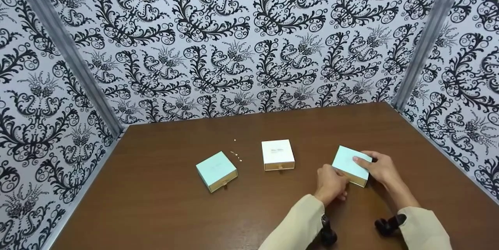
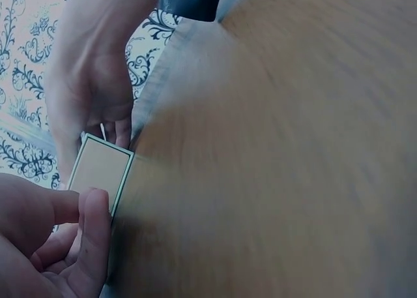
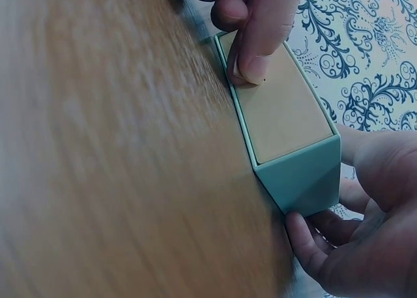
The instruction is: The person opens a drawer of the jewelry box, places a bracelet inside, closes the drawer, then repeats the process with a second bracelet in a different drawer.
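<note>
At the right of the head view a mint-green drawer box [image 1: 345, 159] stands on the brown table. My right hand [image 1: 384, 170] grips it from its right side, thumb on the lid and the other fingers around the far side. At the near face my left hand [image 1: 330, 183] pinches with thumb and finger at the tan drawer front [image 3: 287, 119], where a small pull tab is mostly hidden. The right wrist view has the drawer front level with the sleeve's rim. My left fingers [image 2: 94, 239] also cover part of that front in the left wrist view.
A second mint-green drawer box [image 1: 216, 168] sits at the left, turned at an angle. Between the two stands a white drawer box [image 1: 277, 152]. Several tiny pale bits [image 1: 236, 155] lie near the left box. Patterned walls [image 1: 241, 47] enclose the table [image 1: 163, 203].
</note>
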Tool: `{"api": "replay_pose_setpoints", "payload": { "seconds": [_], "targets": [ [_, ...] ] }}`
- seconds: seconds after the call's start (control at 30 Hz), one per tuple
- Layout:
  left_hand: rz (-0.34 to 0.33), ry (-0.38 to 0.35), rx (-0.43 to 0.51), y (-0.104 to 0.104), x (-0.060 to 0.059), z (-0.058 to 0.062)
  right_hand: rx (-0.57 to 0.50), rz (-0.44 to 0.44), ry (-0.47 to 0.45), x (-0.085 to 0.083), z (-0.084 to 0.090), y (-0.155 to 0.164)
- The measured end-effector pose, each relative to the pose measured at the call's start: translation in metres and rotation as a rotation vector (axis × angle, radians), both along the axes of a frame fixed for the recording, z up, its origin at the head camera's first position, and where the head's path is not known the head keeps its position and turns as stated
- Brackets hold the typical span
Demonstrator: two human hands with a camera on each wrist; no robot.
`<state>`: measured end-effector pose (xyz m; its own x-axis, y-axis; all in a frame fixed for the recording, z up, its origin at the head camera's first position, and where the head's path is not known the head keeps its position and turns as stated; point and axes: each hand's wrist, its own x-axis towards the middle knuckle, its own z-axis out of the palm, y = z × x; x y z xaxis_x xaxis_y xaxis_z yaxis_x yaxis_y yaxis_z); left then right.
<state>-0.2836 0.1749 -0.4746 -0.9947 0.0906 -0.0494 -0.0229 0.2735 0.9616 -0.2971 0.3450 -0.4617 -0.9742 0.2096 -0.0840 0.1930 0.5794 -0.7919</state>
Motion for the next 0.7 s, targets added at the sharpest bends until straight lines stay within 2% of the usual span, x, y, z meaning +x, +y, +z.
{"api": "replay_pose_setpoints", "payload": {
  "seconds": [0.17, 0.3, 0.53, 0.7],
  "targets": [
    [-0.034, -0.001, 0.021, -0.005, 0.002, -0.001, 0.015, 0.0, 0.004, 0.002, -0.002, 0.0],
    [-0.053, -0.004, 0.022, -0.012, 0.002, 0.004, 0.036, 0.007, -0.008, 0.002, 0.0, -0.001],
    [-0.077, 0.067, -0.046, -0.038, 0.001, 0.019, 0.013, -0.019, -0.064, 0.003, 0.004, -0.008],
    [-0.059, 0.123, -0.07, -0.06, -0.003, 0.026, 0.033, -0.05, -0.06, 0.007, 0.007, -0.008]
  ]
}}
